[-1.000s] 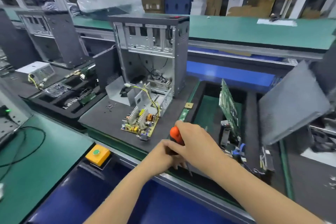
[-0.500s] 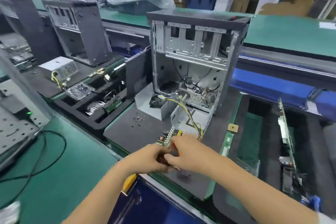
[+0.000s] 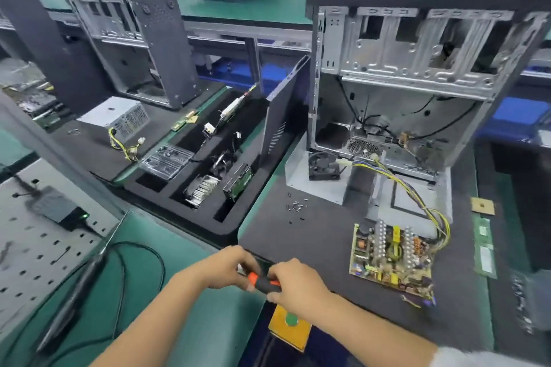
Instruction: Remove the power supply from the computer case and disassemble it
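An open computer case (image 3: 414, 74) stands upright on a dark mat. In front of it lies the power supply's bare circuit board (image 3: 390, 256), joined by yellow and black wires (image 3: 417, 197) to the grey metal housing parts (image 3: 322, 182). A small black fan (image 3: 323, 165) sits on one housing panel. Loose screws (image 3: 296, 205) lie on the mat. At the mat's near edge both hands hold an orange and black screwdriver (image 3: 262, 281): my left hand (image 3: 229, 267) pinches its orange end, my right hand (image 3: 295, 283) grips the black handle.
A black foam tray (image 3: 238, 226) of removed parts lies left of the mat, with a case side panel (image 3: 283, 116) leaning beside it. Farther left stand another case (image 3: 131, 45) and a whole power supply (image 3: 119, 118). A yellow button box (image 3: 289, 328) sits below my hands.
The view has swung left and my hands with the screwdriver have moved from the right side of the mat, past the circuit board, to its near left edge.
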The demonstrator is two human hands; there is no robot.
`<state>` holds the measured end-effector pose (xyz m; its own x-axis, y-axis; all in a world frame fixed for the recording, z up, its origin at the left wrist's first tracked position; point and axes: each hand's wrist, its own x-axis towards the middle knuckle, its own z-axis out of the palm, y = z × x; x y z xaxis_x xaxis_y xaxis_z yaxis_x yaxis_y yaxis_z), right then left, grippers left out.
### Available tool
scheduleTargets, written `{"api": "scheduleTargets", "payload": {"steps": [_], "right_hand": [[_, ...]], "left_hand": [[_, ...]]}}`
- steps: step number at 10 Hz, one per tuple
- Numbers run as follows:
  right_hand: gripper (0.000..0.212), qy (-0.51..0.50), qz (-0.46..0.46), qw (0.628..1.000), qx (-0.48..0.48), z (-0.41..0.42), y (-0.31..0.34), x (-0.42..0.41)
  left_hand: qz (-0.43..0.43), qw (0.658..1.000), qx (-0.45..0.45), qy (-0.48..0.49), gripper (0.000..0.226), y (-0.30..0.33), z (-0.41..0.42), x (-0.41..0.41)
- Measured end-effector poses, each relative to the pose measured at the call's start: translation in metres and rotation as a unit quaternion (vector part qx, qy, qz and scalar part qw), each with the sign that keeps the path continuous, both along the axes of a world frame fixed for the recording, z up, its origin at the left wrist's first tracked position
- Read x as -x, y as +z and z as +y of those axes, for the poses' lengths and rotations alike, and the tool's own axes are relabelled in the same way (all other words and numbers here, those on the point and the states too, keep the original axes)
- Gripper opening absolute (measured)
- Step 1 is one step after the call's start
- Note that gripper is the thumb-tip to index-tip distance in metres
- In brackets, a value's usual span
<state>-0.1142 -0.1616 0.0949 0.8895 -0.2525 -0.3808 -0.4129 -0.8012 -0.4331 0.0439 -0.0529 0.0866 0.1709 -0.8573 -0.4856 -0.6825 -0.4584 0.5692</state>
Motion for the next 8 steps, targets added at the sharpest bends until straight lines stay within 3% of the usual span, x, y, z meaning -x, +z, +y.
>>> {"api": "scheduleTargets", "payload": {"steps": [2, 5, 8], "right_hand": [[0.033, -0.033, 0.03, 0.999, 0.011, 0.034, -0.035, -0.031], [0.027, -0.049, 0.053, 0.997, 0.035, 0.022, -0.036, -0.03], [0.023, -0.041, 0.028, 0.998, 0.033, 0.022, -0.02, -0.035]], "left_hand": [[-0.017, 1.0, -0.014, 0.001, 0.016, -0.067, 0.049, -0.059], [0.018, 0.999, -0.018, 0.033, 0.04, -0.102, 0.06, -0.087], [-0.094, 0.993, -0.059, -0.045, 0.051, -0.099, 0.049, -0.087]]}}
